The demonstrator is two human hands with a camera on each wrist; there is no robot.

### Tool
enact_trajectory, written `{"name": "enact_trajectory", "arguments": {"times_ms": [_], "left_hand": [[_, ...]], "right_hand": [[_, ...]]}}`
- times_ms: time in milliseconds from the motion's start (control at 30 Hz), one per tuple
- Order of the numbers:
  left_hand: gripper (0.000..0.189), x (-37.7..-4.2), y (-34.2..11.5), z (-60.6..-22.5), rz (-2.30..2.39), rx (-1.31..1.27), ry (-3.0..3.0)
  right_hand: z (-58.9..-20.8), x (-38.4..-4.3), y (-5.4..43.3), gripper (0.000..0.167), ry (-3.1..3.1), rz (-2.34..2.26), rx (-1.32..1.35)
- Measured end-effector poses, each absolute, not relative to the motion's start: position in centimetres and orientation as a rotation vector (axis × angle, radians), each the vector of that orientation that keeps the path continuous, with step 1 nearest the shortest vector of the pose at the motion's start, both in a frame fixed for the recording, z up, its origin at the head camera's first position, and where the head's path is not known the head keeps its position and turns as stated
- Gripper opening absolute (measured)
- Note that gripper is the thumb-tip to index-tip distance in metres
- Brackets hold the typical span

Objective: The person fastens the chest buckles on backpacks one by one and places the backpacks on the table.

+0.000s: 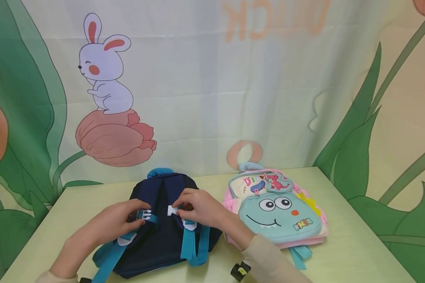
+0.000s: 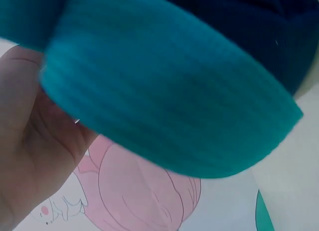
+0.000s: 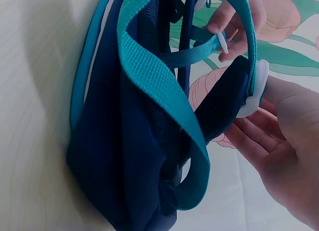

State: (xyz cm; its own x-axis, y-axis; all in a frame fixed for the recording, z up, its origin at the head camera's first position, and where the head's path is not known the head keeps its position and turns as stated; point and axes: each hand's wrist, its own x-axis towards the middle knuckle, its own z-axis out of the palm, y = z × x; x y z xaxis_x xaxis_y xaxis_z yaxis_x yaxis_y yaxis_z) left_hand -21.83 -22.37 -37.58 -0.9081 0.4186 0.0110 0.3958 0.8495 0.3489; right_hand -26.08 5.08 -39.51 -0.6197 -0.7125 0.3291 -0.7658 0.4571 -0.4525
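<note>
A navy backpack [image 1: 163,239] lies on the table with its strap side up. My left hand [image 1: 122,216] is over its left shoulder strap, thumb and fingers pinching a white pronged buckle half [image 1: 146,215] on a teal strap. Facing it across a small gap, a second white buckle half [image 1: 171,210] is pinched by my right hand [image 1: 202,206]. In the right wrist view, a white strap adjuster [image 3: 255,91] lies beside the right hand [image 3: 289,141]. A broad teal strap [image 2: 164,91] fills much of the left wrist view and partly hides the left hand [image 2: 40,141].
A pink and mint backpack [image 1: 281,216] with a cartoon dinosaur face lies to the right on the pale table [image 1: 354,243]. Loose teal straps [image 1: 194,247] hang from the navy backpack's lower part. Behind the table hangs a printed curtain [image 1: 191,98] with a rabbit and tulips.
</note>
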Motion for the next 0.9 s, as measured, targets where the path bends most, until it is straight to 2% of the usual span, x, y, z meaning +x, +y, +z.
{"name": "enact_trajectory", "arguments": {"times_ms": [900], "left_hand": [[0.033,-22.2,-20.1,-38.7,0.523,0.733,2.942]], "right_hand": [[-40.7,-25.9,3.8,0.019,-2.627,0.803,1.372]]}}
